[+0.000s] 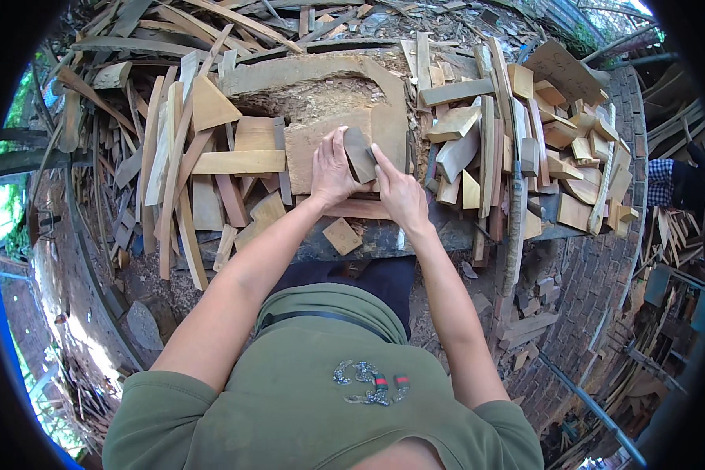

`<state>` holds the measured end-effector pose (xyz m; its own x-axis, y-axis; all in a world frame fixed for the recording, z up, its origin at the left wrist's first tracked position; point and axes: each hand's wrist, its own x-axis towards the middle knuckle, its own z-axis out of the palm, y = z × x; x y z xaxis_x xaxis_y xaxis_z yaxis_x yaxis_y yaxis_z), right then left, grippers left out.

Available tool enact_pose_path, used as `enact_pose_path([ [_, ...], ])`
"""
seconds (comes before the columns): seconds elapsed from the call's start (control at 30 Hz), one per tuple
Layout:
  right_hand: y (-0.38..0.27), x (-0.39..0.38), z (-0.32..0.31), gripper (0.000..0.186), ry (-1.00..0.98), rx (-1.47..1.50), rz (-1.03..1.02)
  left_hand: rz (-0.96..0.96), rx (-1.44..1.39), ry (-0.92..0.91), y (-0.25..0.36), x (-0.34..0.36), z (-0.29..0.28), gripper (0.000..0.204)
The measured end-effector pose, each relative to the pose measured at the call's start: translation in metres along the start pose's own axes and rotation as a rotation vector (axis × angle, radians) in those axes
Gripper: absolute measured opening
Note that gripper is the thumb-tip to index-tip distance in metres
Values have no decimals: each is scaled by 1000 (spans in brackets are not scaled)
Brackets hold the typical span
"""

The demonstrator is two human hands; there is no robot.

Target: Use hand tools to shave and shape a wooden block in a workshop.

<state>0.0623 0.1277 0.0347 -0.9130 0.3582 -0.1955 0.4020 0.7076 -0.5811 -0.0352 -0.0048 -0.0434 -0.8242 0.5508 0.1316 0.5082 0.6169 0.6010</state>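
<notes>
A small grey-brown wood block (359,154) is held tilted over a broad pale plank (301,160) on the bench. My left hand (333,171) grips the block's left side, its fingers curled at the upper edge and thumb low. At the block's right edge my right hand (400,190) is closed, its index finger laid along the side and its other fingers folded under. Whether a small tool is tucked in those fingers cannot be made out. In front of my hands lie a reddish strip of wood (356,208) and a square offcut (342,236).
A large hollowed slab (321,74) sits behind the plank. Long battens (170,168) lean in a heap at the left. Stacked offcuts (576,157) crowd the right, near an upright pole (515,227). Brick paving (583,305) runs along the right. Another person's checkered clothing (660,182) shows far right.
</notes>
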Motion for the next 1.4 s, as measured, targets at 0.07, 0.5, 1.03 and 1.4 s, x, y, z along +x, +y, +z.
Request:
enact_pose_path([
  [0.07,0,2,0,45,-16,5,8,13,-22,11,0,1,0,131],
  [0.5,9,-7,4,45,5,21,7,12,-35,16,1,1,-2,129],
  [1.03,13,-38,-4,46,-25,-55,65,16,-36,4,3,3,0,134],
  [1.4,27,-36,-15,43,10,68,187,34,-25,-2,-2,2,-2,133],
])
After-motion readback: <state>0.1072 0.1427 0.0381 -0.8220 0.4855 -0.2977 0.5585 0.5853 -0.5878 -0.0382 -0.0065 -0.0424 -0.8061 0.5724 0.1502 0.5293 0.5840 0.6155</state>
